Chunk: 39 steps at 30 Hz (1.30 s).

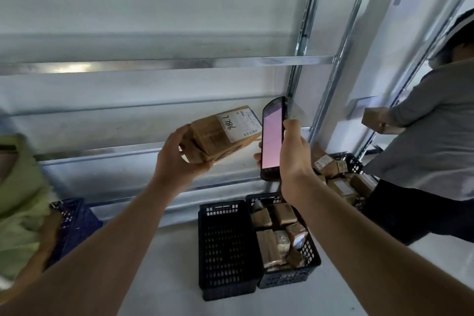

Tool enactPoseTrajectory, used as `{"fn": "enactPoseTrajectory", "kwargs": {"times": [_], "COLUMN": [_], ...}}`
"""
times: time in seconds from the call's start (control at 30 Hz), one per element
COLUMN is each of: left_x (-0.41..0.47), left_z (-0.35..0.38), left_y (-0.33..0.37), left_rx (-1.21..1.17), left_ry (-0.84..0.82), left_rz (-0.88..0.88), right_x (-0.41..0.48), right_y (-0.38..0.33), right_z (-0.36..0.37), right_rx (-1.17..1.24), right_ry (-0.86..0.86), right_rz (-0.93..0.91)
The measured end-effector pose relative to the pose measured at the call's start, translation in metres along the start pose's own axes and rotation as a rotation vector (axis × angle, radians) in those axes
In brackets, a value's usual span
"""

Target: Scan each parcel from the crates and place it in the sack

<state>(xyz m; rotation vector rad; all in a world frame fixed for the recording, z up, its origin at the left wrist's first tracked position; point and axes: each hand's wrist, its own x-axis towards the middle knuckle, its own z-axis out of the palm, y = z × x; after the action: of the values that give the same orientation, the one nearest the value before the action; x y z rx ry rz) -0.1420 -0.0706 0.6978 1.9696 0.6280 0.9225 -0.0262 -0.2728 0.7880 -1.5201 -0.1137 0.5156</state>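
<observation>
You are holding the parcel (218, 136) up in your left hand (179, 159), fingers curled round its near end; your right hand (295, 159) is gripping the scanner (272, 141) upright, just beside the parcel's far end, lit screen facing you; the white label (238, 120) is facing up and toward the scanner, so you are probably doing the scan step now; the parcel is hanging in the air in front of the metal wall, above the crates, well apart from the green sack (23, 187) at far left. It is a taped cardboard box, looking stiff and light enough for one hand; the tape is likely making it a bit slick, so be gripping across the short end and not covering the label. Below, a black crate (228, 251) is standing touching the crate (287, 277) holding more brown parcels; another person (431, 136) at right is holding a box.
</observation>
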Motion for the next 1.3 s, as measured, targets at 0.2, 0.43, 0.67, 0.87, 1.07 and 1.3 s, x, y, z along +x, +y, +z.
{"fn": "enactPoseTrajectory", "kwargs": {"times": [0.2, 0.43, 0.67, 0.87, 1.07, 1.3], "left_x": [-0.003, 0.006, 0.008, 0.005, 0.003, -0.001], "left_z": [-0.051, -0.076, -0.075, -0.071, -0.071, -0.059], "left_y": [0.011, 0.042, 0.091, 0.121, 0.137, 0.157], "left_rx": [-0.011, 0.068, 0.032, 0.021, 0.041, 0.064], "left_ry": [-0.007, 0.040, 0.068, 0.072, 0.061, 0.054], "left_rz": [0.057, 0.186, 0.247, 0.248, 0.279, 0.307], "right_x": [-0.043, -0.078, -0.104, -0.119, -0.125, -0.126], "right_y": [-0.009, -0.041, -0.072, -0.085, -0.090, -0.093], "right_z": [0.010, -0.002, -0.041, -0.074, -0.104, -0.124], "right_rx": [0.009, 0.072, 0.125, 0.084, 0.054, 0.044], "right_ry": [-0.036, -0.227, -0.370, -0.489, -0.582, -0.662], "right_rz": [0.120, 0.223, 0.253, 0.264, 0.249, 0.238]}}
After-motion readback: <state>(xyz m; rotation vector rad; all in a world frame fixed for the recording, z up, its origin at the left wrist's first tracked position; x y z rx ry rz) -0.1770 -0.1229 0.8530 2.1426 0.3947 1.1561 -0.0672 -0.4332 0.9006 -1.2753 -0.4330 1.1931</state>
